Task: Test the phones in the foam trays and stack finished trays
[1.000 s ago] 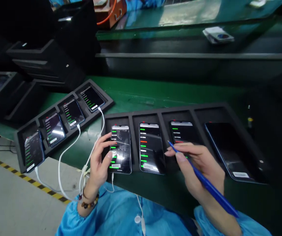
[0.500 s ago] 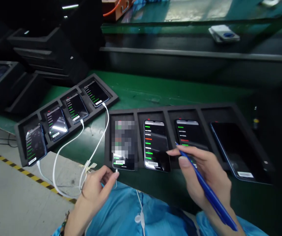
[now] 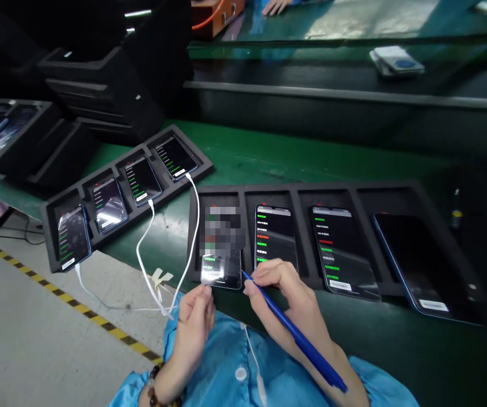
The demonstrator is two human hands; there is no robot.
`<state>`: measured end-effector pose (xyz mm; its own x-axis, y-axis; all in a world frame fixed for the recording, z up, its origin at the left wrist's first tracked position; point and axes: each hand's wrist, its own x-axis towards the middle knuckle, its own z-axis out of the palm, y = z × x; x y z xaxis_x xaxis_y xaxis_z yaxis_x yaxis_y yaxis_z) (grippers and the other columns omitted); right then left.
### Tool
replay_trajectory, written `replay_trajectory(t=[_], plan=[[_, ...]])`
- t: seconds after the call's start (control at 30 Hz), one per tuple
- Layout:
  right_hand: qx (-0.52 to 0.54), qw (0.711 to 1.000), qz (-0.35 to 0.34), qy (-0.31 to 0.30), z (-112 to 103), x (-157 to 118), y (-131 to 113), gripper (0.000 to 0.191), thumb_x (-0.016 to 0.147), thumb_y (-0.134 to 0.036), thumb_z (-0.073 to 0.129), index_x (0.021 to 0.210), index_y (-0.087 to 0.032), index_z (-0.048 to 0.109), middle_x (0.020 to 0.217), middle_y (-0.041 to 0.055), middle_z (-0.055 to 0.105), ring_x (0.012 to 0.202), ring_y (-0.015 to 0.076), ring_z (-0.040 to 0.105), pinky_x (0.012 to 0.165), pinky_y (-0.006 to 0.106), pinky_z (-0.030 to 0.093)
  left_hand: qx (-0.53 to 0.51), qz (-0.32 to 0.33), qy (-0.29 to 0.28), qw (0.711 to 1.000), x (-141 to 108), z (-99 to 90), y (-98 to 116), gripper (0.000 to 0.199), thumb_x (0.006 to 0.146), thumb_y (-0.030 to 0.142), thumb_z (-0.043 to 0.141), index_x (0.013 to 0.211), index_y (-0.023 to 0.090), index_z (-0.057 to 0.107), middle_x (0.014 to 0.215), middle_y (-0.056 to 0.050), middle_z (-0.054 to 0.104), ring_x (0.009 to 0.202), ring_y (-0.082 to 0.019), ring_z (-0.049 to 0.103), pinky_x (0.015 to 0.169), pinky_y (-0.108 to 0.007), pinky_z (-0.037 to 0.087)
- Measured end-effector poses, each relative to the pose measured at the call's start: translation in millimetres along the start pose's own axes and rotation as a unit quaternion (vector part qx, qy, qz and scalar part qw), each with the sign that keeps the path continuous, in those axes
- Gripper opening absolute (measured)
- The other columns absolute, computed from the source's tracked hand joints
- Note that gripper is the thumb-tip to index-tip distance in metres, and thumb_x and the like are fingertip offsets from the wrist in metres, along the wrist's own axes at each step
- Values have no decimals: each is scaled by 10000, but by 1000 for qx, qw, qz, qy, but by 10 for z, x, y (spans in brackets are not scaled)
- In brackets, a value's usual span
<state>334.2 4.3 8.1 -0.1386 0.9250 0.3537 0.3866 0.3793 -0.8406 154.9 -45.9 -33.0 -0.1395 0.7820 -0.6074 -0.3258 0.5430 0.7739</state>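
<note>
My right hand (image 3: 289,305) holds a blue pen (image 3: 298,336), its tip near the lower right edge of the leftmost phone (image 3: 222,271) in the near tray. My left hand (image 3: 194,319) is closed at that phone's bottom edge; what its fingers pinch, if anything, is hidden. The second phone (image 3: 276,237) is partly covered by my right hand. A third phone (image 3: 340,249) shows a list in green, white and red text. The fourth phone (image 3: 421,260) has a dark screen. All four lie in the black foam tray (image 3: 319,186).
Another foam tray (image 3: 137,154) at the left holds several lit phones, with white cables (image 3: 139,249) attached. Behind it stand stacked black trays (image 3: 94,85). White items (image 3: 397,61) lie on the far ledge. Another person's hand (image 3: 276,7) shows at the top.
My right hand has moved left with the pen, from the third phone to the first. My left hand's fingers have closed together, and the cable end at the first phone no longer shows.
</note>
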Motion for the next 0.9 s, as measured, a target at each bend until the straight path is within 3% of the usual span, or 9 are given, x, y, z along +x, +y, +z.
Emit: replay_trajectory(t=[0.13, 0.27, 0.4, 0.53, 0.63, 0.7, 0.77, 0.9], plan=[[-35, 999, 3, -21, 6, 51, 14, 202, 1011, -148, 684, 916, -263, 548, 876, 0, 649, 874, 209, 652, 795, 380, 522, 11, 16, -21, 1000, -6, -7, 29, 734, 816, 801, 755, 579, 264, 314, 503, 93, 205, 487, -94, 173, 473, -276, 156], [-43, 999, 17, -15, -14, 88, 18, 195, 1030, -177, 681, 923, -270, 548, 874, -11, 640, 886, 198, 629, 775, 356, 510, 82, 46, -34, 995, -22, -89, 9, 780, 877, 861, 649, 484, 248, 370, 451, 56, 254, 473, -109, 232, 495, -298, 176], [-39, 998, 28, -32, -24, 93, 23, 208, 1039, -196, 684, 915, -271, 536, 868, -13, 627, 882, 194, 615, 768, 348, 503, 147, 152, 37, 977, -25, -248, -3, 764, 907, 884, 603, 515, 231, 541, 479, 30, 363, 482, -131, 300, 504, -305, 268], [-35, 997, 43, -50, -4, 81, 23, 287, 1053, -202, 679, 848, -263, 487, 824, -19, 599, 858, 196, 607, 789, 367, 478, 208, 275, 135, 929, 70, -435, 211, 591, 1070, 682, 535, 698, 241, 664, 515, 35, 438, 492, -160, 399, 529, -311, 350], [-41, 996, 41, -69, 19, 81, 14, 335, 1070, -195, 652, 808, -253, 451, 795, -23, 578, 836, 190, 596, 783, 368, 453, 320, 390, 121, 855, 233, -484, 480, 470, 1112, 487, 545, 731, 244, 673, 614, 6, 549, 604, -184, 523, 631, -329, 411], [-44, 996, 32, -75, 33, 85, 9, 341, 1074, -188, 638, 805, -251, 439, 787, -24, 572, 818, 187, 584, 768, 366, 442, 376, 434, 92, 813, 363, -456, 619, 429, 1108, 405, 558, 723, 244, 657, 651, -2, 585, 648, -191, 551, 681, -340, 416], [-50, 995, 25, -80, 46, 90, 7, 340, 1076, -183, 628, 807, -250, 432, 788, -23, 571, 811, 188, 575, 778, 371, 435, 391, 443, 80, 803, 484, -402, 684, 435, 1111, 372, 547, 700, 244, 609, 651, 4, 580, 639, -186, 536, 681, -343, 401], [-68, 993, 24, -90, 72, 101, -7, 332, 1084, -180, 607, 821, -245, 415, 797, -26, 556, 813, 183, 551, 813, 376, 419, 381, 435, 94, 811, 621, -332, 645, 455, 1111, 358, 554, 673, 244, 519, 645, 19, 542, 624, -174, 499, 666, -336, 382]])
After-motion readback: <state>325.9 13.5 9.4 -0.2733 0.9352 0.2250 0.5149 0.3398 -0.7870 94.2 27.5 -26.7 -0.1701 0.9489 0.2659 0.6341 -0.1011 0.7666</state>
